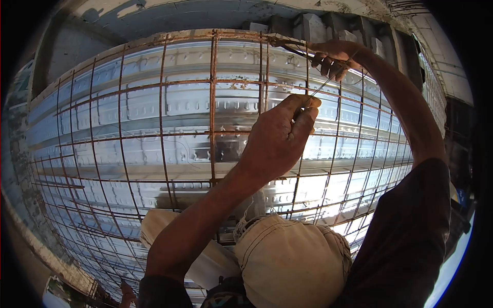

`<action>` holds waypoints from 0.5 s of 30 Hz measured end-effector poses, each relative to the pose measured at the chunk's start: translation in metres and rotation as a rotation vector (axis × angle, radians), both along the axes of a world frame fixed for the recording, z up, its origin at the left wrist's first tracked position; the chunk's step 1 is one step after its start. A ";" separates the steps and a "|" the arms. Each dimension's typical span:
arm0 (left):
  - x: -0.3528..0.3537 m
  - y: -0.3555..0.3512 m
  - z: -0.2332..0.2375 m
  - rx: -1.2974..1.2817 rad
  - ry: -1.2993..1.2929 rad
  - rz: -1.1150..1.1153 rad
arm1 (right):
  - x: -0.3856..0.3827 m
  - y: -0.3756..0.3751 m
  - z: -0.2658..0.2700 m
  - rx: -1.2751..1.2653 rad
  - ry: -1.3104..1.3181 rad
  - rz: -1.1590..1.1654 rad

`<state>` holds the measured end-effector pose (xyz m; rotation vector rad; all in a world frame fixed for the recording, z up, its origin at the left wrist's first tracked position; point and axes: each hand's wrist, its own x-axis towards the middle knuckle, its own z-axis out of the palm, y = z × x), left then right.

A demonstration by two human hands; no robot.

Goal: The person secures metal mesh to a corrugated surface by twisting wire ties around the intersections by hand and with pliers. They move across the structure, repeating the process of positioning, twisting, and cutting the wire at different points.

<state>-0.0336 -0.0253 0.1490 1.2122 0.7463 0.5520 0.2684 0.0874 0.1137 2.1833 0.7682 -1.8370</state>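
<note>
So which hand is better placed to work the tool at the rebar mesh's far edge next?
Right, I'd judge: the right hand holds the pincer-like tool at the far edge of the rebar mesh, while the left hand, nearer the body, is busy pinching the thin wire.

I observe ribbed, silvery metal decking (190, 109) as the supporting surface, its embossed panels running crosswise beneath a grid of rusty steel bars (162, 105). Taking the thick lengthwise bar (212, 105) as my landmark, I note brown flecks (239, 82) just right of its upper part and a faint curl of thin wire (191, 156) to its left. Strong glare whitens the decking to its lower right.
</note>
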 end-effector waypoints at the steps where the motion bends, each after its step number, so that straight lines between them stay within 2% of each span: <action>1: 0.002 0.000 0.001 0.006 0.004 0.003 | -0.002 0.001 -0.001 0.095 -0.121 0.112; 3: 0.010 -0.002 0.000 0.053 -0.045 0.056 | -0.008 0.005 -0.005 0.286 -0.361 0.340; 6: 0.013 -0.002 0.006 0.121 -0.030 0.070 | -0.020 0.004 0.000 0.333 -0.448 0.625; 10: 0.019 -0.001 0.018 0.130 -0.042 0.065 | -0.024 0.007 0.008 0.118 -0.228 0.497; 13: 0.025 0.000 0.026 0.157 -0.056 0.049 | -0.013 0.003 -0.005 0.059 0.001 0.152; 15: 0.031 -0.003 0.027 0.154 -0.097 0.065 | -0.012 -0.005 -0.010 0.013 0.032 0.027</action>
